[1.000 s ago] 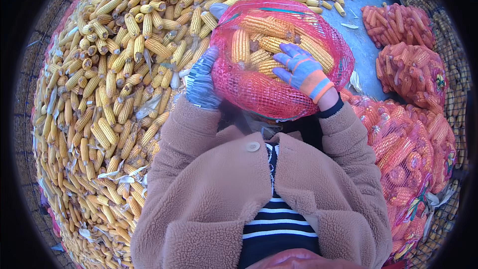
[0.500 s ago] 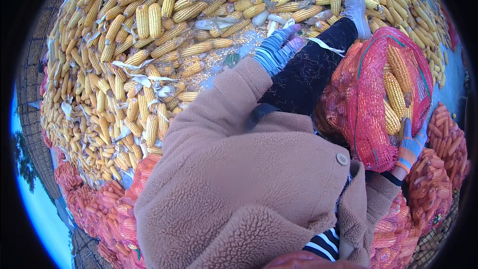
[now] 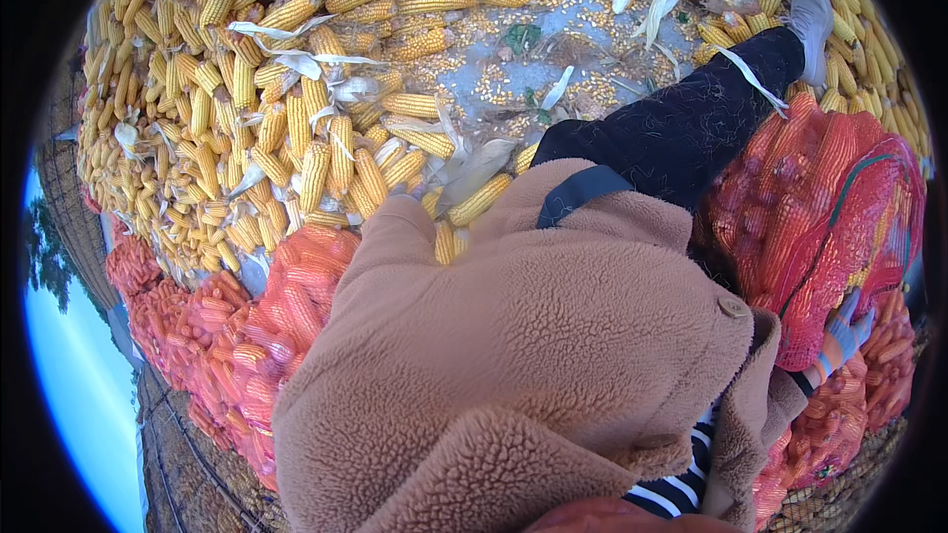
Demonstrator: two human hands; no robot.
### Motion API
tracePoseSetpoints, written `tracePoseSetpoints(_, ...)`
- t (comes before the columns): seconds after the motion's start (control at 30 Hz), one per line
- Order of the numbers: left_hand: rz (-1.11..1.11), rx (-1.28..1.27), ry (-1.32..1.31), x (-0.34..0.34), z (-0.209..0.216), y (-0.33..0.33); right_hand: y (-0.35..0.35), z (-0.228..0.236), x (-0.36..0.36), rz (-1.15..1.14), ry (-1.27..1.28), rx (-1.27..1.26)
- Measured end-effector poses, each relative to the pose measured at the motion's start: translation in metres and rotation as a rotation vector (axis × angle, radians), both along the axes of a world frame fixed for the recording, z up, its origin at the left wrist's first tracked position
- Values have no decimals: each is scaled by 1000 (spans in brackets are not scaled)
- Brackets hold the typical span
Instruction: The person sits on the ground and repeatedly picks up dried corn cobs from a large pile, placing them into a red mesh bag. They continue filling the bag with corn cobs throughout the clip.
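Beside my right leg stands a red mesh bag (image 3: 790, 188) full of corn cobs, its rim sagging to the right. My right hand (image 3: 842, 338), in a striped grey and orange glove, is at the rim nearest me, closed on the netting. The left sleeve (image 3: 395, 237) of my brown fleece coat reaches toward the corn pile. Its cuff hides my left hand, fingers included. Nearest that cuff lie yellow corn cobs (image 3: 479, 200) and dry pale husks (image 3: 481, 166).
A large heap of husked corn cobs (image 3: 217, 118) spreads ahead and to the left. Loose kernels (image 3: 484, 79) lie scattered on a grey sheet (image 3: 449, 64). Filled red mesh bags (image 3: 286, 296) stand at the left, with others (image 3: 829, 424) behind my right hand. My leg (image 3: 681, 128) stretches across the sheet.
My left hand has drawn back from above my leg toward the cobs near my left side, out of sight behind the cuff. The view has shifted; the bag's mouth now faces further away.
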State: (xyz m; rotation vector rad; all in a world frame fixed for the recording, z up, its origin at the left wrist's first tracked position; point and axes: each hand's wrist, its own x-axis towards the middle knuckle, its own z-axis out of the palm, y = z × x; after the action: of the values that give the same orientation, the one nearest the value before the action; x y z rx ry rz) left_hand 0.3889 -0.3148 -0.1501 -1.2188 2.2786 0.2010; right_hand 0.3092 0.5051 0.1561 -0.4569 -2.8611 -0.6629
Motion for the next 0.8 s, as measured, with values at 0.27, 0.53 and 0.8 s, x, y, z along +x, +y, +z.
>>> tracePoseSetpoints(0.27,-5,250,34,-77,26,84,21,-4,2,-129,-36,-81)
tracePoseSetpoints(0.53,33,310,-3,-31,22,62,17,-8,-6,-251,194,-292)
tracePoseSetpoints(0.8,71,410,19,-27,18,80,-15,3,-10,-237,247,-327)
